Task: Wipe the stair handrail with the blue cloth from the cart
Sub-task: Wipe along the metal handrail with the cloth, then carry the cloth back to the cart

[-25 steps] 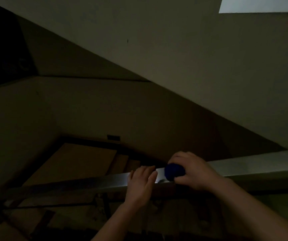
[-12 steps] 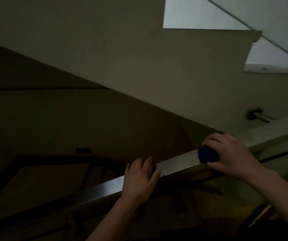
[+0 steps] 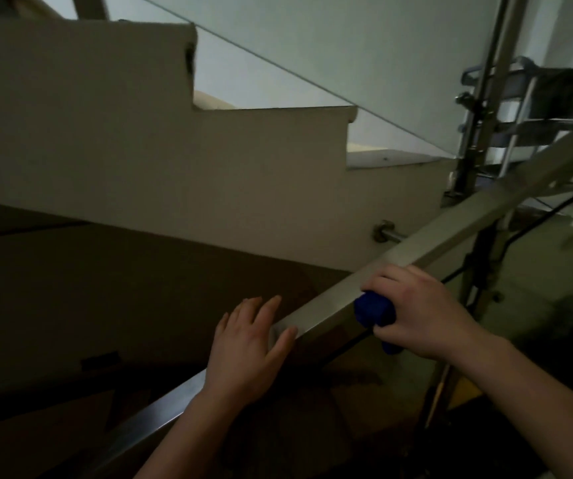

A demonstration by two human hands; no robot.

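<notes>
A square metal handrail (image 3: 426, 243) runs diagonally from lower left up to the right. My right hand (image 3: 416, 312) wraps around it, shut on a bunched blue cloth (image 3: 373, 307) pressed against the rail's near side. A bit of cloth hangs below the hand. My left hand (image 3: 249, 344) rests flat on the rail lower down, fingers spread over its top and holding nothing.
Metal posts (image 3: 478, 133) and a glass panel stand at the right. A round wall bracket (image 3: 383, 231) sits behind the rail. The stepped underside of the upper flight (image 3: 209, 160) fills the background. Dark steps and a landing lie below left.
My right hand has slid the blue cloth up the rail to the right. The view has turned up and right along the rail. My left hand stays flat on the rail.
</notes>
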